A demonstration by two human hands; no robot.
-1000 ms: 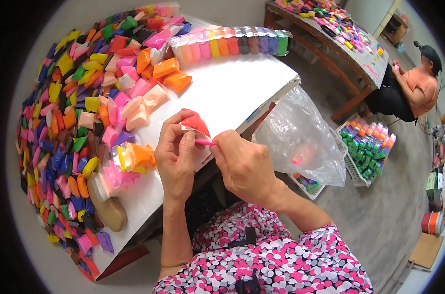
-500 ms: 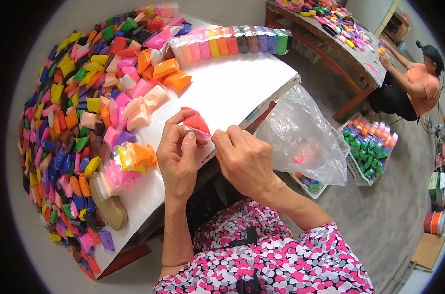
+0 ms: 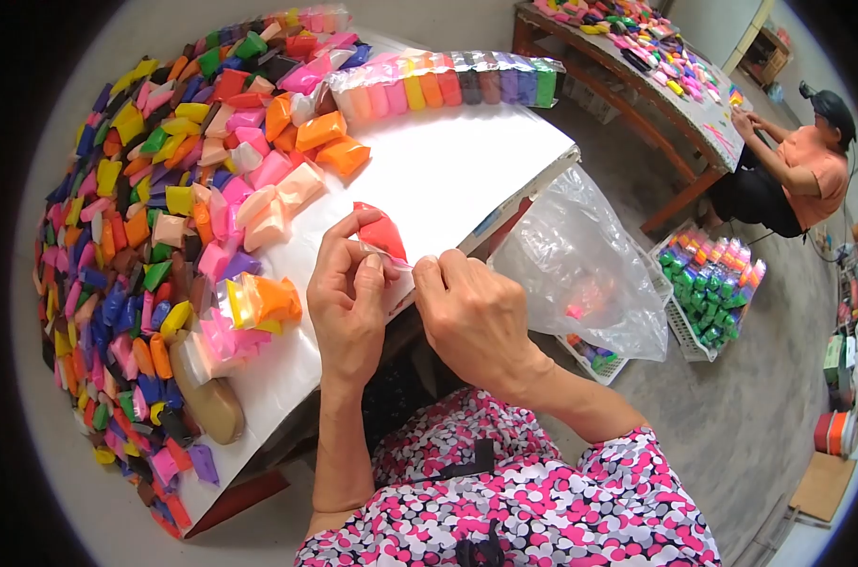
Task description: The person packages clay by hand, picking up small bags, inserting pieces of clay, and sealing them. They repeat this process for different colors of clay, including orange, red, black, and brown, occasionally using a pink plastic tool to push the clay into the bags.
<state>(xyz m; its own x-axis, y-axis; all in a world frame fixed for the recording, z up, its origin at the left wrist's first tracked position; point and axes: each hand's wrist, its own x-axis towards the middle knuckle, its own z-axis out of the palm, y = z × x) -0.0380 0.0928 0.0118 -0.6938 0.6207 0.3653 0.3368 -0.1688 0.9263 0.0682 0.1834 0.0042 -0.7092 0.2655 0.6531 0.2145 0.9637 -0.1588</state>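
Over the front edge of the white table, my left hand (image 3: 346, 307) is closed around a small red packet (image 3: 383, 234) in a clear wrapper. My right hand (image 3: 476, 317) is beside it, fingers pinched on the clear end of that wrapper. Behind the hands lies a clear-wrapped row of packets (image 3: 438, 83) in many colours. Left of the red packet are orange packets (image 3: 342, 156) and pale peach packets (image 3: 282, 203). A large heap of coloured packets (image 3: 131, 312) covers the table's left side.
A clear plastic bag (image 3: 580, 250) hangs at the table's right edge. On the floor stands a white basket (image 3: 691, 340) filled with wrapped rows. A tan, rounded object (image 3: 217, 413) lies near the front edge. Another person (image 3: 807, 170) sits at a second table (image 3: 689, 118) holding more packets.
Both my hands have shifted very slightly, still on the red packet and its wrapper. The other person's hands have come closer together.
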